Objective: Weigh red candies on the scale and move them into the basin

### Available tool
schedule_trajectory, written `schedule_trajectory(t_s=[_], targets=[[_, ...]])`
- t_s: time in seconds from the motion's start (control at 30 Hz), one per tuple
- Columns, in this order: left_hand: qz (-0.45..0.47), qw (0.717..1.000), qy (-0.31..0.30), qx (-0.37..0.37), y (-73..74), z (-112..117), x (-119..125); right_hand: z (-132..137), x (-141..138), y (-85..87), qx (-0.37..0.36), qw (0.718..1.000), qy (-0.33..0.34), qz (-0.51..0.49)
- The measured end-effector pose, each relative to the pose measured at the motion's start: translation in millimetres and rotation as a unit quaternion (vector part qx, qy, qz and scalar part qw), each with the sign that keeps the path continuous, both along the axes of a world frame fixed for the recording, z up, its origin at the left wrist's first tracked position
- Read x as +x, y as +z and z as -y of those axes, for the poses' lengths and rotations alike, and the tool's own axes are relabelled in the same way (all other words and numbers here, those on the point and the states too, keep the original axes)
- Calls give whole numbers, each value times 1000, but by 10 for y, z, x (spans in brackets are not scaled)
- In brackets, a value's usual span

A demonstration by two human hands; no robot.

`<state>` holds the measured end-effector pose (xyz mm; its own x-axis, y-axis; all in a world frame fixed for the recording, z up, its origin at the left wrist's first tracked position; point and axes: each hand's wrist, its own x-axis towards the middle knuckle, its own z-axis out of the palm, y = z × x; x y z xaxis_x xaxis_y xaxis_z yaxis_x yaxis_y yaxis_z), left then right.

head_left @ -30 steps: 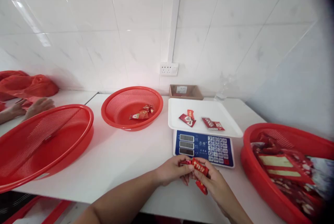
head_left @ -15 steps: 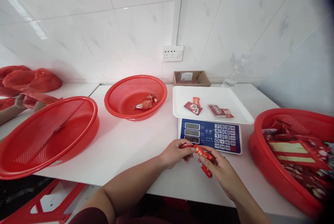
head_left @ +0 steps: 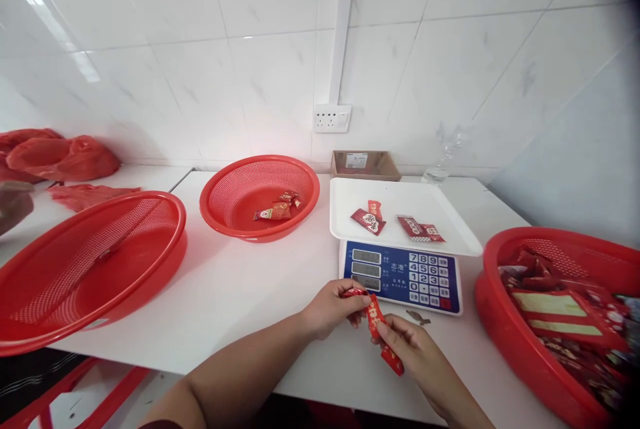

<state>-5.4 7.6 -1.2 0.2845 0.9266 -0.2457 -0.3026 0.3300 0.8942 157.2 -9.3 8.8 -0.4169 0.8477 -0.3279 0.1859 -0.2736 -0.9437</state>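
Both of my hands are in front of the scale, low over the white table. My left hand (head_left: 333, 309) pinches red candy packets, one of which pokes out above its fingers. My right hand (head_left: 413, 349) grips the lower part of a small red candy packet (head_left: 375, 316) with pale lettering, which spans the gap between my hands. Another red packet (head_left: 393, 361) hangs below my right fingers. Several red packets (head_left: 369, 221) lie on the white tray (head_left: 445, 199) of the scale (head_left: 400, 276).
A red basket (head_left: 487, 296) full of packets stands at the right. Behind my left arm, another red basket (head_left: 225, 179) holds several packets. A larger red basket (head_left: 170, 242) is at the left, near red mesh bags (head_left: 90, 157) and another person's hand (head_left: 14, 206). A cardboard box (head_left: 387, 169) sits by the wall.
The packet between my hands has turned from slanted to more upright, and my right hand has dropped slightly. The other person's hands have pulled left, leaving red mesh on the table. The view has shifted.
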Motion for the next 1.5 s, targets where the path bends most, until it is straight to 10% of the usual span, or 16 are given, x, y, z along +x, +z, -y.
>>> schedule_trajectory(t_s=[0.9, 1.5], targets=[[-29, 996, -89, 12, 39, 53, 12, 16, -39, -35, 113, 991, -13, 70], [-30, 999, -1, 23, 10, 9, 17, 18, -56, -158, 103, 992, -40, 62]])
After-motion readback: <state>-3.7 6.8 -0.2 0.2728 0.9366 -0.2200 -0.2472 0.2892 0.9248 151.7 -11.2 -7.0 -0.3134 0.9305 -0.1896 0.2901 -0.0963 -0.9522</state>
